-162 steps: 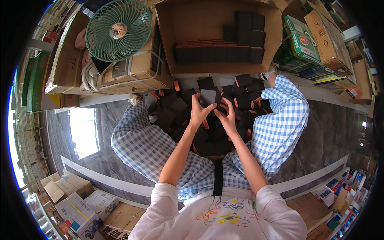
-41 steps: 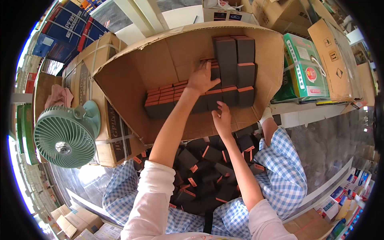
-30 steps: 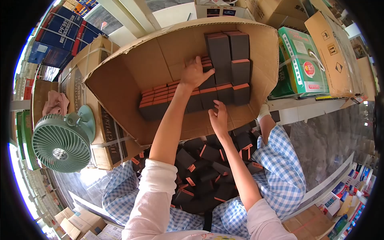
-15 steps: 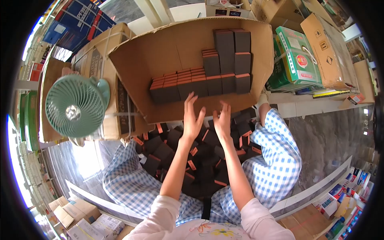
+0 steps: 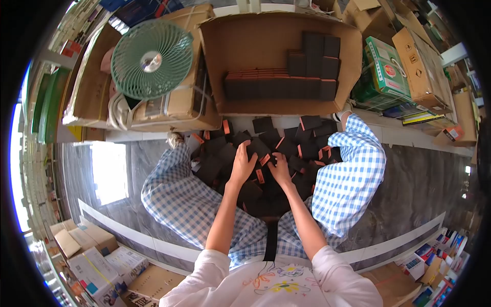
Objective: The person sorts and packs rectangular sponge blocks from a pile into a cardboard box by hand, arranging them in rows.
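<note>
My left hand (image 5: 243, 163) is over the pile of small black boxes (image 5: 220, 153) on the floor between my legs, thumb and fingers apart. My right hand (image 5: 280, 169) is beside it, fingers slightly bent and spread. Between them lies a black box with an orange end (image 5: 259, 147); the fingertips are close to it, and no firm grip shows. Beyond the pile, a large open carton (image 5: 240, 104) holds rows of black boxes (image 5: 276, 88), with a taller stack at its right side.
A green fan (image 5: 151, 60) stands on strapped cartons (image 5: 176, 115) at the left. At the right are a green package (image 5: 383, 71) and a brown carton (image 5: 422, 69). My checked trouser legs (image 5: 350, 179) flank the pile. More boxes (image 5: 92, 238) lie behind at lower left.
Both hands have moved from the large carton back to the floor pile. A short stack that my left hand touched stays inside the carton. The view has tilted down, and the fan appears farther right.
</note>
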A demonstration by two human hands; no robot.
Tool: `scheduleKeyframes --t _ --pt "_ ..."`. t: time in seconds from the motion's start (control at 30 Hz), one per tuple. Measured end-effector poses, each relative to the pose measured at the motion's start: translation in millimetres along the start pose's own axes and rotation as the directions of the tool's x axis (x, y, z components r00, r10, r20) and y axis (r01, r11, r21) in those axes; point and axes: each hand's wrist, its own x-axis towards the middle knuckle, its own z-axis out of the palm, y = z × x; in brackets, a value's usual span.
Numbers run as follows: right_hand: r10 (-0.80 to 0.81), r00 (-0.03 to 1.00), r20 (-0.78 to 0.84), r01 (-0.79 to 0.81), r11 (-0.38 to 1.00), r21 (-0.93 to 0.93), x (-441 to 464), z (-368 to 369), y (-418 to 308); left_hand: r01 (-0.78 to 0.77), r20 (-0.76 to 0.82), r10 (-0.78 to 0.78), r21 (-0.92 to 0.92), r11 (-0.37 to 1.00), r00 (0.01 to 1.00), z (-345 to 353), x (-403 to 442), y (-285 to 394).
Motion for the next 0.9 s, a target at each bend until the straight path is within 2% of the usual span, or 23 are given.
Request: scheduleKeyframes --t 0.17,0.3,0.33,0.4,0.43,0.5,0.57,0.63,0.73,0.87,0.9 --pt "0.036 0.998 -0.052 -0.044 0.987 -0.152 -15.3 2.9 40.9 0.083 0.016 -0.084 0.018 0.996 0.996 25.6 -21.7 -48.8" --pt "0.092 0.995 -0.051 -0.101 0.971 -0.219 -27.7 -0.2 57.6 0.188 0.105 -0.191 0.04 0.981 0.976 39.4 -35.8 -58.3" --pt "0.118 0.993 -0.019 -0.119 0.97 -0.211 -27.9 1.5 60.8 0.196 0.166 -0.214 0.118 0.973 0.963 41.0 -37.8 -60.8" --pt "0.103 0.994 0.047 -0.09 0.971 -0.222 -19.9 5.7 66.7 0.19 0.241 -0.251 0.251 0.949 0.937 43.6 -34.7 -66.5" --pt "0.14 0.985 0.098 -0.113 0.964 -0.241 -19.4 8.5 69.4 0.184 0.236 -0.244 0.25 0.95 0.941 45.0 -38.3 -71.5" --pt "0.096 0.984 0.149 -0.056 0.966 -0.251 -20.5 12.6 72.9 0.118 0.306 -0.214 0.304 0.945 0.928 44.3 -39.8 -77.9" --pt "0.06 0.994 0.087 -0.035 0.965 -0.259 -22.9 15.2 76.7 0.12 0.271 -0.211 0.317 0.941 0.939 47.2 -37.1 -79.0" --pt "0.033 0.999 0.031 -0.028 0.987 -0.16 -28.0 14.1 76.8 0.007 0.326 -0.145 0.39 0.921 0.934 51.5 -37.9 -82.7" --pt "0.12 0.991 0.05 -0.117 0.991 -0.065 -30.8 12.2 71.2 0.046 0.326 -0.144 0.291 0.956 0.934 64.2 -42.7 -101.5" --pt "0.117 0.987 0.113 -0.109 0.991 -0.071 -31.3 12.1 58.0 0.04 0.278 -0.098 0.205 0.978 0.955 78.0 -42.7 -117.6" --pt "0.058 0.99 0.131 -0.048 0.996 -0.078 -34.1 11.2 53.7 0.053 0.287 -0.115 0.216 0.975 0.951 72.6 -41.8 -109.9"
